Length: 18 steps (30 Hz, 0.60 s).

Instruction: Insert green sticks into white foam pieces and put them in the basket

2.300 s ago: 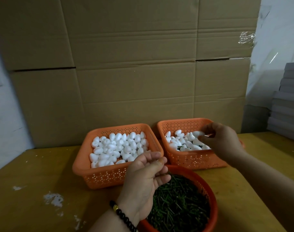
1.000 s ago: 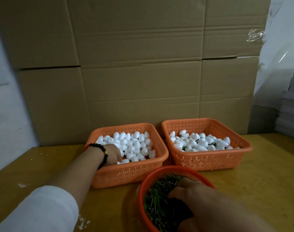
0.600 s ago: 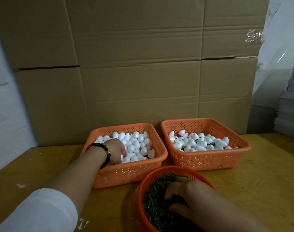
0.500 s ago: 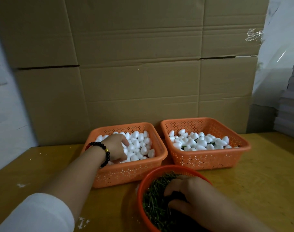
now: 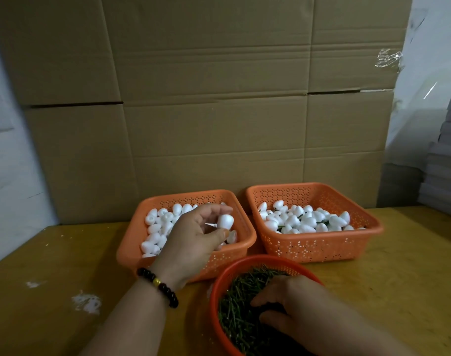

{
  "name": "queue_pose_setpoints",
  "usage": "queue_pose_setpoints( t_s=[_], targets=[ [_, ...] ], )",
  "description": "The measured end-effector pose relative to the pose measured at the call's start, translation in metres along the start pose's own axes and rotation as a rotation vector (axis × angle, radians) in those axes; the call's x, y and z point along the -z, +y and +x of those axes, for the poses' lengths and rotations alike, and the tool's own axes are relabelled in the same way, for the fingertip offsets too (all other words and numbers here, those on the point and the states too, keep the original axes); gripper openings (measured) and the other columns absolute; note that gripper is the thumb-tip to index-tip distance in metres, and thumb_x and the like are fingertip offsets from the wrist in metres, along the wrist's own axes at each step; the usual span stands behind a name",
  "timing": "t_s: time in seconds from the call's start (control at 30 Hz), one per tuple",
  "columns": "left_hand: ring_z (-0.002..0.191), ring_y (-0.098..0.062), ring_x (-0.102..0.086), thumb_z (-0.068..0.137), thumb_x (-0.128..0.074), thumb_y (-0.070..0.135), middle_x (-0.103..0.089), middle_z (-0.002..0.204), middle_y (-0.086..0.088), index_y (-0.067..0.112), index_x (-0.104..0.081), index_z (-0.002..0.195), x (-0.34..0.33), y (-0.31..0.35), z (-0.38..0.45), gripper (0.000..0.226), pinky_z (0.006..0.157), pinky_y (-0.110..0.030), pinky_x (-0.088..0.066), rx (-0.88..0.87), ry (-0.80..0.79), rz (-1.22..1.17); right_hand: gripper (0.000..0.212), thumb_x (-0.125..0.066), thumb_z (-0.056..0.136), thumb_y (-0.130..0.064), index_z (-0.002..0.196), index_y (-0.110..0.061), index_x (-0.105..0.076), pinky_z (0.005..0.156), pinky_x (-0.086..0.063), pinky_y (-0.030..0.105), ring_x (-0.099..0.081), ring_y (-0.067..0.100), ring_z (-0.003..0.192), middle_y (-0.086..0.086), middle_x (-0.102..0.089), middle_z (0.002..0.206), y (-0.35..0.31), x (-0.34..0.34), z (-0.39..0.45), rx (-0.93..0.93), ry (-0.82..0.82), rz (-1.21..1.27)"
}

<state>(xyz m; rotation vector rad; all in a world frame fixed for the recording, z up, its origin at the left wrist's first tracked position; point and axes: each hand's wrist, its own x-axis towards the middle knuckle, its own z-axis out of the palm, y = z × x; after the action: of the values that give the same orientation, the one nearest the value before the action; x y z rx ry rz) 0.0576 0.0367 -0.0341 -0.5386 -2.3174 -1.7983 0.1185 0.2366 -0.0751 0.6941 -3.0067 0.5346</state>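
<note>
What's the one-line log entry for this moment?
left hand: pinches foam piece above left basket | right hand: in stick bowl, grip unclear

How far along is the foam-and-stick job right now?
Done: the right basket holds foam pieces with green sticks. In hand: the left hand pinches one foam piece; the right hand digs in the round basket of green sticks. Left: the left basket still holds many bare pieces.

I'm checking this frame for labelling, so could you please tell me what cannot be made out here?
- Head view: whether the right hand holds a stick; its fingers are buried in the sticks.
- Round bowl: near side cut off by the bottom edge.
- Right basket: stems mostly hidden under foam.
- Left basket: partly hidden by the left hand.
</note>
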Motion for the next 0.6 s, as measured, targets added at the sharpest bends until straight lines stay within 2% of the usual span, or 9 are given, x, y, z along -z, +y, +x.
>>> queue_pose_setpoints(
  t_s=[0.1, 0.23, 0.37, 0.47, 0.6],
  targets=[
    [0.069, -0.003, -0.062, 0.09, -0.059, -0.001, -0.069, 0.103, 0.012, 0.031, -0.069, 0.108, -0.006, 0.004, -0.01, 0.038, 0.068, -0.02, -0.05, 0.03, -0.02, -0.175, 0.034, -0.059, 0.09, -0.044, 0.123, -0.045, -0.057, 0.095, -0.046, 0.021, -0.055, -0.003, 0.107, -0.021, -0.058, 0.12, -0.002, 0.001, -0.001, 0.013, -0.003, 0.002],
    [0.073, -0.009, -0.058, 0.092, -0.049, -0.004, -0.067, 0.094, -0.003, 0.021, -0.07, 0.113, -0.011, 0.011, -0.018, 0.04, 0.063, -0.022, -0.049, 0.154, -0.154, -0.542, 0.033, -0.06, 0.089, -0.041, 0.122, -0.045, -0.059, 0.091, -0.045, 0.016, -0.056, -0.004, 0.104, -0.021, -0.06, 0.117, -0.003, 0.002, -0.001, 0.028, 0.0, 0.011],
    [0.076, -0.018, -0.062, 0.083, -0.057, 0.0, -0.068, 0.102, -0.014, 0.008, -0.061, 0.121, -0.013, 0.015, -0.022, 0.039, 0.064, -0.03, -0.054, 0.217, -0.3, -0.823, 0.029, -0.069, 0.082, -0.041, 0.11, -0.047, -0.066, 0.086, -0.042, 0.009, -0.057, -0.007, 0.098, -0.025, -0.064, 0.106, -0.003, 0.004, -0.004, 0.0, 0.015, 0.04],
    [0.081, -0.026, -0.067, 0.077, -0.061, -0.004, -0.067, 0.103, -0.019, 0.003, -0.057, 0.113, -0.013, 0.016, -0.023, 0.037, 0.068, -0.035, -0.057, 0.256, -0.351, -0.977, 0.023, -0.073, 0.078, -0.041, 0.1, -0.046, -0.069, 0.084, -0.046, 0.011, -0.06, -0.006, 0.091, -0.025, -0.067, 0.096, -0.004, 0.005, -0.004, -0.031, 0.011, 0.075],
    [0.08, -0.025, -0.067, 0.069, -0.063, -0.007, -0.067, 0.096, -0.018, 0.008, -0.069, 0.095, -0.013, 0.014, -0.022, 0.031, 0.065, -0.032, -0.057, 0.297, -0.336, -1.077, 0.018, -0.076, 0.075, -0.04, 0.092, -0.043, -0.072, 0.084, -0.045, 0.011, -0.059, -0.009, 0.091, -0.027, -0.067, 0.096, -0.004, 0.007, -0.003, -0.044, 0.037, 0.112]
  ],
)
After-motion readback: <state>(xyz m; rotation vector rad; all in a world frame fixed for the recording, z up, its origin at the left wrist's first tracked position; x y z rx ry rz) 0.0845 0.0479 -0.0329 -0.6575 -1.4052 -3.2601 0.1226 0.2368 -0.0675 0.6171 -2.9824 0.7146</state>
